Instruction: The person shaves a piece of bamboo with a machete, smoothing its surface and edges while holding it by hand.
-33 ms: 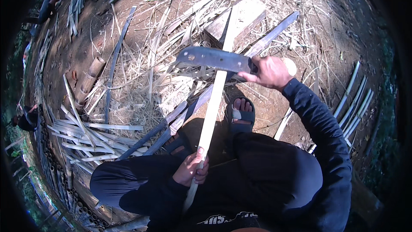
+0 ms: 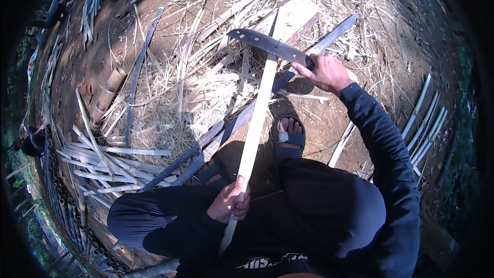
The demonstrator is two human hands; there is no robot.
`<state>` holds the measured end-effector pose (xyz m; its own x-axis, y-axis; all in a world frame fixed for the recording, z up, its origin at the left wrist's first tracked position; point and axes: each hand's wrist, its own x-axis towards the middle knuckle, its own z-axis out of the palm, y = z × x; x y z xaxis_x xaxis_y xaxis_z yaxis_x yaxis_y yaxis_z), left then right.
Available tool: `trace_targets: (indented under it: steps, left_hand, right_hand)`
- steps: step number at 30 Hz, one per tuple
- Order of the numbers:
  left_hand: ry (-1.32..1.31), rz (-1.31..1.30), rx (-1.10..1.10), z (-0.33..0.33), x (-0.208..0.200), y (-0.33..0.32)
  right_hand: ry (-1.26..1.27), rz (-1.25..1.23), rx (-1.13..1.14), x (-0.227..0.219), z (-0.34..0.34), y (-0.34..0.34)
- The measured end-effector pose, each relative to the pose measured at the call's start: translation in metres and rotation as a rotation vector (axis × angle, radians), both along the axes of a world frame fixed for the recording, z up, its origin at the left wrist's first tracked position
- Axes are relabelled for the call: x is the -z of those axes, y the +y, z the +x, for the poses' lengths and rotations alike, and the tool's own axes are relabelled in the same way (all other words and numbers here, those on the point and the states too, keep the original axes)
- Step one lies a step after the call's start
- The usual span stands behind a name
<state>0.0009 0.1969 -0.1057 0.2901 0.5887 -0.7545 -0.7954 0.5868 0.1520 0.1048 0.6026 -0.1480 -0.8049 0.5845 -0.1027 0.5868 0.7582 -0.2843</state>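
A long pale bamboo strip (image 2: 256, 118) slants from my lap up to a wooden block (image 2: 296, 20), with its far end over the block. Near its lower end my left hand (image 2: 229, 202) is closed round it, thumb on top. My right hand (image 2: 328, 74) grips the handle of a machete (image 2: 270, 45), whose broad dark blade points left and lies across the strip near the block. Whether the edge touches the strip, I cannot tell. My fingers hide most of the handle.
Bamboo shavings (image 2: 211, 90) cover the ground ahead. Cut strips (image 2: 113, 167) pile up at left beside a bamboo pole section (image 2: 107, 98); more strips (image 2: 427, 123) lie at right. Dark lengths (image 2: 226, 136) cross before my sandalled feet (image 2: 289, 136). Other people (image 2: 54, 10) are at far left.
My right hand has moved the machete slightly up and away along the strip, and its blade has turned to show a narrower face. My left hand and the strip stay put.
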Motion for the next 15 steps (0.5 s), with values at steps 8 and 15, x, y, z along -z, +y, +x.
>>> trace_targets:
  steps: [8,15]
  left_hand:
    - [0.001,-0.025,-0.029,0.000,-0.007,-0.005]
    - [0.019,-0.043,0.004,-0.012,-0.008,0.003]
  right_hand:
    - [0.043,0.125,-0.569,-0.009,0.001,-0.033]
    - [0.140,0.174,-0.345,0.009,-0.019,0.018]
